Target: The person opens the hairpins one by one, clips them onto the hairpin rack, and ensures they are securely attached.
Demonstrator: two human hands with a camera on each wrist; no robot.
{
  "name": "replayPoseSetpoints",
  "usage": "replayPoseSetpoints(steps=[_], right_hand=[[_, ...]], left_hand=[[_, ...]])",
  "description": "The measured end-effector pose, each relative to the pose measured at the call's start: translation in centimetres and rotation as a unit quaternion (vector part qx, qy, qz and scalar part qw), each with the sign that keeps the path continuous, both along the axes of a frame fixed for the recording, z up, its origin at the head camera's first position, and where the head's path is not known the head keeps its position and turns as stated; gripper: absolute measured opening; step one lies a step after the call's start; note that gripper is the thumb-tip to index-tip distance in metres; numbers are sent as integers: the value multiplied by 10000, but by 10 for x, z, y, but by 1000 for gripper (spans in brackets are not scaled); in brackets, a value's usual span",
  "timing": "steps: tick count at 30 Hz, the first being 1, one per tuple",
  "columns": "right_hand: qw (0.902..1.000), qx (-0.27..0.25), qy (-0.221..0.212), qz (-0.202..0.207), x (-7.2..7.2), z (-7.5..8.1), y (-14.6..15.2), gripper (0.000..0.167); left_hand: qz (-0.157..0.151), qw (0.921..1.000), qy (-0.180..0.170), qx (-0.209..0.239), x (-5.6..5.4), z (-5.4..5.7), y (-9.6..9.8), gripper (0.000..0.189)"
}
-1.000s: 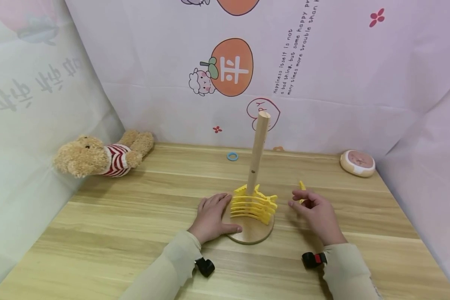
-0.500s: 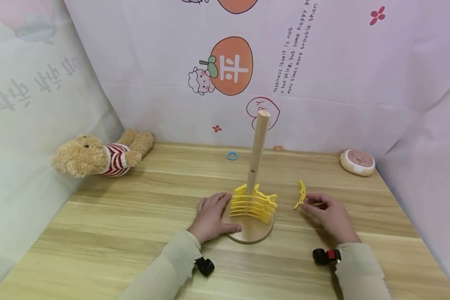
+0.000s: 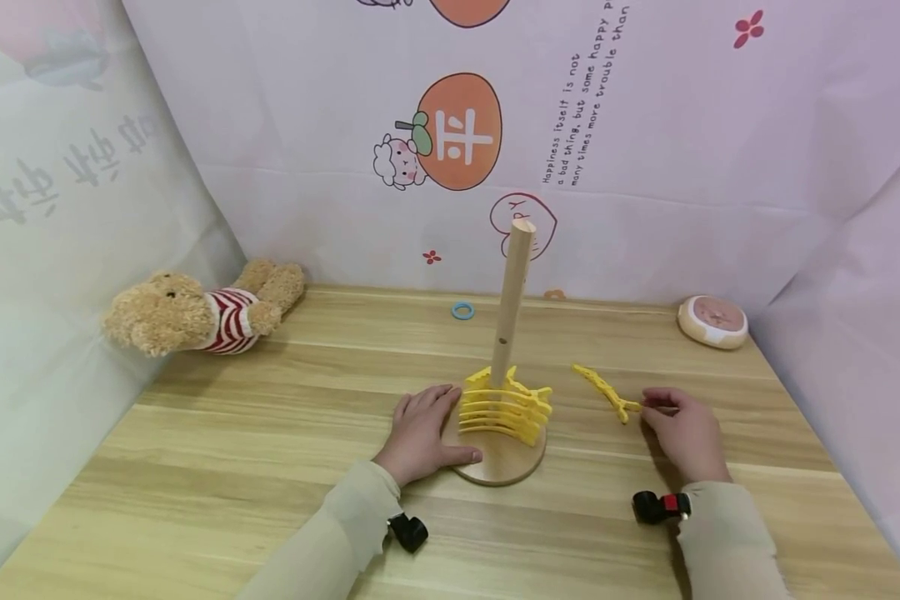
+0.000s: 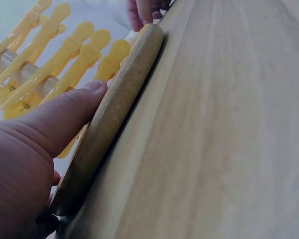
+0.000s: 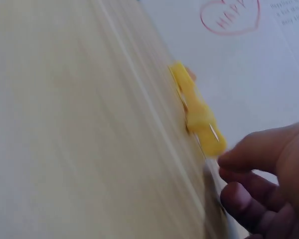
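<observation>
In the head view my left hand (image 3: 420, 437) rests on the left side of a round wooden base (image 3: 504, 463). Its fingers are spread, and the thumb presses the base's top in the left wrist view. A wooden post (image 3: 515, 275) rises from that base. Several yellow banana hair clips (image 4: 79, 69) are stacked around its lower part. To the right, another yellow hair clip (image 3: 606, 390) slants over the table, one end by my right hand (image 3: 682, 429). The right fingertips pinch that end, with the other fingers curled. The clip's far end points toward the back left.
A teddy bear (image 3: 228, 321) in a striped shirt lies at the back left. A blue ring (image 3: 462, 317) is behind the post. A round pink-topped case (image 3: 712, 323) sits at the back right. A printed cloth (image 3: 307, 125) hangs behind the table.
My right hand has moved to the right from beside the stack. The loose clip has turned from nearly upright in view to slanting, its near end toward that hand. My left hand stays put.
</observation>
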State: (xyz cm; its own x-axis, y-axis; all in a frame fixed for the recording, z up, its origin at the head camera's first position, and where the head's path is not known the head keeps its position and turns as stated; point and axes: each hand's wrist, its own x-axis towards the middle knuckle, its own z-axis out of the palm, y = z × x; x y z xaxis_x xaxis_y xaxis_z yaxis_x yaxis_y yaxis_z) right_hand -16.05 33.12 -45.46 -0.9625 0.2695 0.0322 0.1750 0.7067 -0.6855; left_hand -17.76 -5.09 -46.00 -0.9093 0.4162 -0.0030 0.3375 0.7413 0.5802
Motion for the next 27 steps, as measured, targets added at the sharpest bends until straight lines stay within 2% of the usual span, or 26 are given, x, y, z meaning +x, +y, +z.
replayPoseSetpoints(steps=[2,4,8,10,13,16,21,24,27], right_hand=[[9998,-111,8,-188,2,1,5,37],[9997,-190,-63,-105,4,3,8,48],[9974,-229,-357,588,4,5,8,76],[9952,-112,-489,841,3,5,7,82],[9939,130,-450,997,3,5,6,78],[9950,175,-201,961,3,4,4,66],[9967,-465,478,465,4,3,0,47],[9927,-772,904,219,4,6,-4,40],[9887,-1003,1111,81,5,12,-9,37]], left_hand=[[-3,10000,-9,-16,0,0,0,104],[-7,10000,27,-9,0,-1,0,104],[4,10000,69,9,-1,-1,0,103],[5,10000,62,12,-1,-1,0,103],[-11,10000,68,35,-1,-2,0,104],[-6,10000,52,3,-1,-2,-1,104],[-1,10000,21,-29,-1,-3,-1,104],[-24,10000,31,12,-1,-2,-1,104],[-22,10000,7,28,-1,0,-1,104]])
